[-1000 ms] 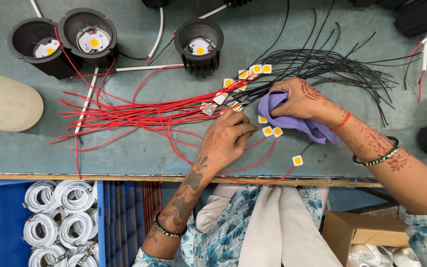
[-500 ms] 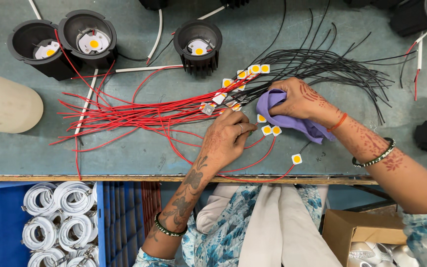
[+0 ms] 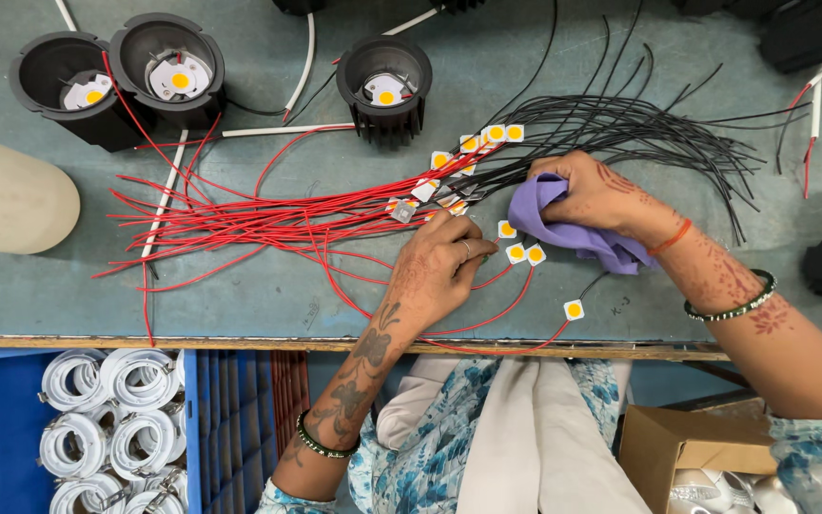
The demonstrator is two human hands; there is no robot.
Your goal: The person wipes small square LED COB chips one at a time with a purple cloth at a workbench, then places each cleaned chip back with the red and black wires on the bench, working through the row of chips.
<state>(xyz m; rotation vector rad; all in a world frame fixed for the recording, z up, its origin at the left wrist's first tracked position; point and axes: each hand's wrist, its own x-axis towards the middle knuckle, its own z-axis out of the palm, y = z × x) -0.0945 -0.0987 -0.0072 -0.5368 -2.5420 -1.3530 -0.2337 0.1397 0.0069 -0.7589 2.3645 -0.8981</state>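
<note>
Wiping: right hand (image 3: 601,195) clenches purple cloth (image 3: 563,228) beside chips (image 3: 523,253)
Left hand (image 3: 440,271): fingers pinching red wires (image 3: 268,214)
Progress: unclear; many wired chips lie on table (image 3: 240,305)

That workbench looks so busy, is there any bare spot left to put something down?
Bare tabletop shows along the near edge, below the red wires and left of the left hand. Another patch lies below the black wires, right of the right hand. The middle, around the small square chips, is crowded.
</note>
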